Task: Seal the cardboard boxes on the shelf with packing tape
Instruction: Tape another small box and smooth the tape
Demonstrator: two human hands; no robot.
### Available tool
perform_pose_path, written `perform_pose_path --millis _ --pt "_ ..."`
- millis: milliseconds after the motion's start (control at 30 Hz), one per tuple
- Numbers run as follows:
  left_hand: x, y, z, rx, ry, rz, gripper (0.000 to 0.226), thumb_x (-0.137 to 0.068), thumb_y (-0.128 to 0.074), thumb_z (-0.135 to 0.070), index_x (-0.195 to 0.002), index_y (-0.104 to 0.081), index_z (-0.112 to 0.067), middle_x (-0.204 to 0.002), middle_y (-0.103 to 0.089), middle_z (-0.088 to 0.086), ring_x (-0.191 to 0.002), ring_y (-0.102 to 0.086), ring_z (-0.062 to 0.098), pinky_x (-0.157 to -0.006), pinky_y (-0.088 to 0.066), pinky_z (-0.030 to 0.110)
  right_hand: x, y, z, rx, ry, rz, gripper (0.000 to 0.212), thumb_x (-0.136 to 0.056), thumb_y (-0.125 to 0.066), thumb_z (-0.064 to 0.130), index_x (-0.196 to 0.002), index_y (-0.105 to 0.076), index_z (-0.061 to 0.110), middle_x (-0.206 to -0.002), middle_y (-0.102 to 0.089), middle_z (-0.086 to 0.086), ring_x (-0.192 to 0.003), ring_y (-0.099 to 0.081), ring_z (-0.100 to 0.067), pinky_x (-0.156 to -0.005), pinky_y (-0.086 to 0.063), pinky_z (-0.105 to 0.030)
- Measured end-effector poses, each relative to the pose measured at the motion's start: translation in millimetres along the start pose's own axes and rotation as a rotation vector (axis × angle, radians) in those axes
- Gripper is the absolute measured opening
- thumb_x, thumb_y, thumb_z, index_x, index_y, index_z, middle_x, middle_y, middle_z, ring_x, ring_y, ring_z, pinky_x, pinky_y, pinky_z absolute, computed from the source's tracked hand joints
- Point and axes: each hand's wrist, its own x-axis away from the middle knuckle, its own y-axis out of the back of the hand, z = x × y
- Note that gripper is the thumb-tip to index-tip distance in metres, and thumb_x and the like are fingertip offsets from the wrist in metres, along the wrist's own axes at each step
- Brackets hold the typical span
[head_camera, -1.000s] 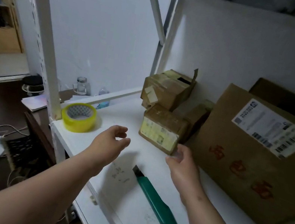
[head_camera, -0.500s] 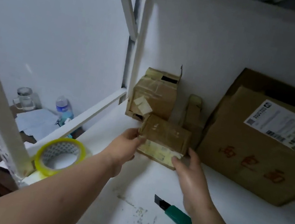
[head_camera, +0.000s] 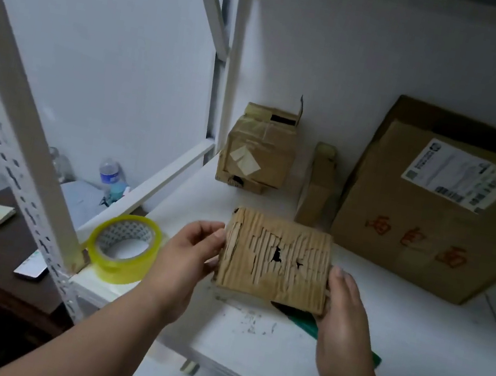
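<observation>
1. Head view: the left hand (head_camera: 191, 257) and right hand (head_camera: 343, 307) are gripping the small torn cardboard box (head_camera: 275, 259) by its two side edges, fingers curled round it, holding it above the white shelf (head_camera: 410, 349).
2. The yellow tape roll (head_camera: 123, 247) is lying at the shelf's left edge, near the left hand.
3. A green knife (head_camera: 303, 320) is lying partly hidden under the held box.
4. Three more boxes are standing at the back: a taped box (head_camera: 260, 150), a narrow box (head_camera: 320, 184) and a large labelled box (head_camera: 445, 206).

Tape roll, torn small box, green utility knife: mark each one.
Tape roll (head_camera: 125, 249): head view, on its yellow outer band.
Torn small box (head_camera: 274, 258): head view, on its ripped corrugated face.
Green utility knife (head_camera: 304, 322): head view, on the handle under the box.
</observation>
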Motion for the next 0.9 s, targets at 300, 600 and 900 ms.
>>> perform_pose_path --millis 300,600,900 --pt "38.4 14.7 4.7 -0.001 0.003 -0.057 0.010 -0.096 -0.052 -0.010 -0.098 -0.061 -0.006 -0.091 -0.072 0.007 -0.084 -0.064 0.019 -0.068 -0.046 0.035 40.7 6.6 -2.8 0.177 0.135 0.095 0.013 -0.101 -0.050 0.027 -0.105 -0.062 0.029 -0.094 -0.072 0.016 -0.088 -0.066 0.001 -0.072 -0.048 -0.016" --pt "33.1 24.1 -14.3 0.028 -0.068 0.001 0.029 -0.102 -0.045 -0.039 -0.106 -0.056 -0.013 -0.093 -0.060 0.006 -0.090 -0.056 0.020 -0.076 -0.044 0.036 55.9 -8.0 -0.4 0.206 0.234 0.082 0.028 -0.095 -0.054 -0.003 -0.110 -0.059 0.020 -0.112 -0.068 0.003 -0.097 -0.064 0.004 -0.075 -0.049 -0.009" --pt "17.3 45.7 -33.3 -0.230 0.042 0.035 0.042 -0.100 -0.042 -0.050 -0.111 -0.070 -0.020 -0.102 -0.075 -0.001 -0.100 -0.068 0.018 -0.077 -0.052 0.033 59.6 -39.3 2.1 0.243 0.200 -0.057 0.013 -0.099 -0.053 0.012 -0.098 -0.062 0.022 -0.092 -0.070 0.008 -0.080 -0.065 0.004 -0.064 -0.048 -0.010"
